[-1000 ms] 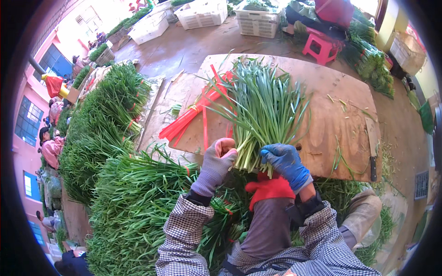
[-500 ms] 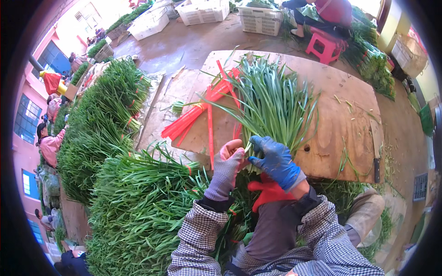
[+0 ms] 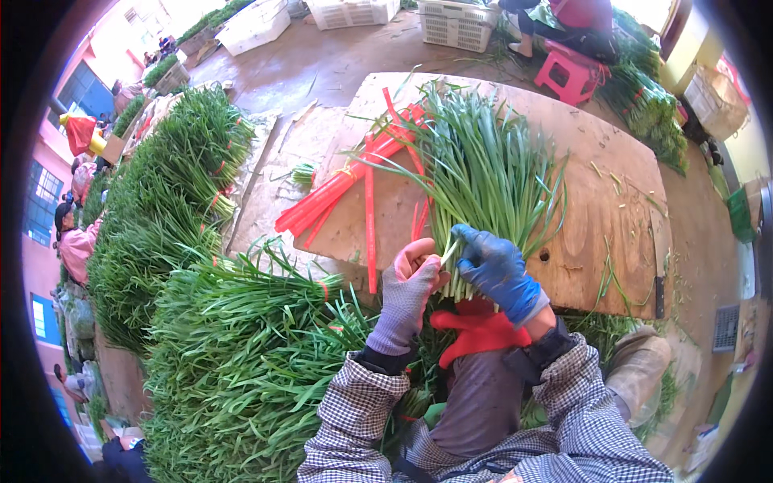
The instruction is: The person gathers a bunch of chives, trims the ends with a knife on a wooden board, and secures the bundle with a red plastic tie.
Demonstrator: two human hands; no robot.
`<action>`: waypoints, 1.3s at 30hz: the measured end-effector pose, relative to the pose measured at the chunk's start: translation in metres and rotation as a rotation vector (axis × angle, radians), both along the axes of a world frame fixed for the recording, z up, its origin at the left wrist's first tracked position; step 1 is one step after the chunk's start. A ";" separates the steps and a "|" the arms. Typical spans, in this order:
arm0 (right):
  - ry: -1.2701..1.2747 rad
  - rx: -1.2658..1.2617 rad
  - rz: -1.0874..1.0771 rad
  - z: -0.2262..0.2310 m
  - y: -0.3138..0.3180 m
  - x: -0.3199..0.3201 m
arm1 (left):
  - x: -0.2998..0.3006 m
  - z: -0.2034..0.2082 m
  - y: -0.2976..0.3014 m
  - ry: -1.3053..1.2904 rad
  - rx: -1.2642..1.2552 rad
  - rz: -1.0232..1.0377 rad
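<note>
A loose bunch of green garlic chives (image 3: 491, 173) lies fanned on the wooden board (image 3: 600, 189), its pale stem ends toward me at the near edge. My left hand (image 3: 412, 278), in a purple-grey glove with bare-looking fingertips, is closed in a pinch on a pale chive stem (image 3: 449, 248). My right hand (image 3: 501, 274), in a blue rubber glove, is closed at the same stems, thumb and forefinger together beside the left fingertips. How many stems each hand grips is hidden. Red flat ties (image 3: 322, 201) lie on the board left of the bunch.
Tied chive bundles (image 3: 241, 354) are heaped at my left. A knife (image 3: 659, 294) lies along the board's right edge. Red cloth (image 3: 475, 334) rests on my lap. A pink stool (image 3: 568, 76) with a seated person and white crates (image 3: 459, 24) stand beyond the board.
My hands have drawn slightly apart, so a pale stem shows between them. The right hand has shifted a little to the right. The whole view has shifted slightly too.
</note>
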State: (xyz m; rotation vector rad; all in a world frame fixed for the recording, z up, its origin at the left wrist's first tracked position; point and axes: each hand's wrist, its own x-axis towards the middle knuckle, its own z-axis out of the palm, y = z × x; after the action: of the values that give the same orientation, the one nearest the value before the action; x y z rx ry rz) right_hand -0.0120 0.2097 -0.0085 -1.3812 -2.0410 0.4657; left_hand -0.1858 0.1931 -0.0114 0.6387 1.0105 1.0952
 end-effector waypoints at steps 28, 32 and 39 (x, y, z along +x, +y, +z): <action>0.270 -0.182 -0.119 0.019 -0.015 0.003 | 0.023 0.003 -0.032 0.312 0.342 -0.127; 0.255 -0.224 -0.129 0.020 -0.010 -0.002 | 0.027 0.000 -0.034 0.379 0.369 -0.116; 0.489 -0.304 -0.104 0.018 -0.008 0.008 | 0.024 0.002 -0.034 0.407 0.407 -0.123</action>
State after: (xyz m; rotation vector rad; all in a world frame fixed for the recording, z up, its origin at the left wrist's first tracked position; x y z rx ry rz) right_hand -0.0043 0.2019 0.0095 -1.3683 -1.5377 0.9920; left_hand -0.1618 0.1588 -0.0089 1.2757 1.0806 1.0931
